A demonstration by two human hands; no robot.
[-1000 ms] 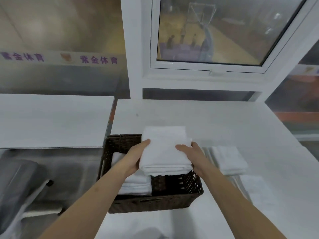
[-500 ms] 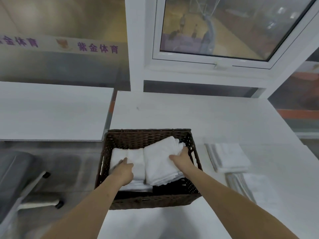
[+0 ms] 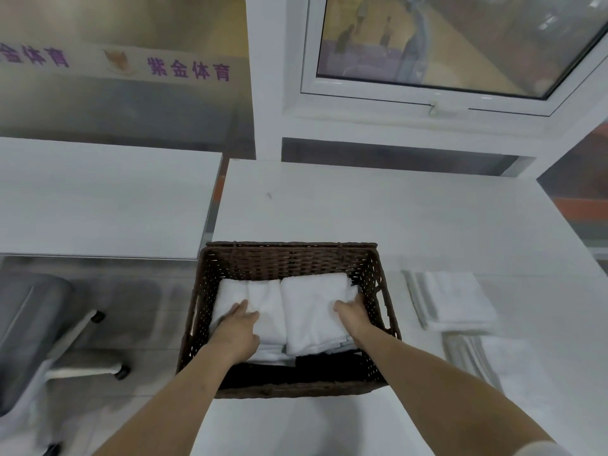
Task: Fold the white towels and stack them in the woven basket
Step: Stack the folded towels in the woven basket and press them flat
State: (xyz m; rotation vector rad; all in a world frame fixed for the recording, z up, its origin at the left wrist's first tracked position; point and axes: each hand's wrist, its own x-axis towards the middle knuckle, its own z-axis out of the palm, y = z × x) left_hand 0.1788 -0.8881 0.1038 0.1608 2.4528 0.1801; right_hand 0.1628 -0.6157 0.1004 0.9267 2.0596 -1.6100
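Note:
A dark brown woven basket (image 3: 289, 258) stands at the table's left front edge. Inside lie two stacks of folded white towels side by side: the left stack (image 3: 260, 297) and the right folded towel (image 3: 312, 311). My left hand (image 3: 238, 327) rests on the left stack with fingers spread flat. My right hand (image 3: 352, 315) lies on the right edge of the right towel, between it and the basket wall; its fingertips are partly hidden by the towel. Two more folded white towels (image 3: 455, 299) lie on the table to the right of the basket.
The white table (image 3: 378, 209) extends behind and right of the basket. A second white table (image 3: 98, 199) stands at left across a narrow gap. A grey office chair (image 3: 36, 330) sits on the floor at lower left. A window and wall lie behind.
The folded towel I held above the basket has been lowered into its right half. My left hand moved off it onto the left stack; my right hand stays at its right edge.

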